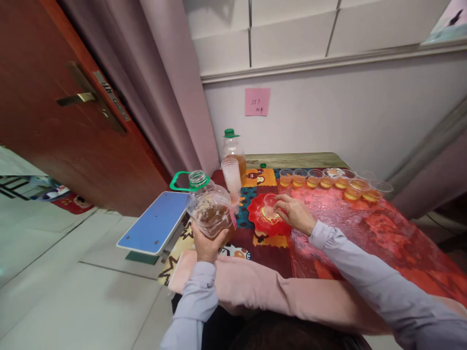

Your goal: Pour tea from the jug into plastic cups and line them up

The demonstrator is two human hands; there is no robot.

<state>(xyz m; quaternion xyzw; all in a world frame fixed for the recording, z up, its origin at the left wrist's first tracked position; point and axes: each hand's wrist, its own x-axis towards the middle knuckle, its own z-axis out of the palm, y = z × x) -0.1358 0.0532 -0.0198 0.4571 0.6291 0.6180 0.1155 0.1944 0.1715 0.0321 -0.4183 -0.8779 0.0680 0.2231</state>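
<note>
My left hand is wrapped round the lower part of a big clear plastic jug, which has a green handle and an uncapped mouth. Brown liquid with pale foam fills part of it, and it leans slightly to the left. Between the fingers of my right hand is a small clear plastic cup, held over a red scalloped plate with a gold print. I cannot tell whether the cup touches the plate.
Behind the jug stand a stack of clear cups and a second capped jug. A green cap lies at the back. Several cups of amber liquid line the right side. A blue-topped stool is at the left, near a door.
</note>
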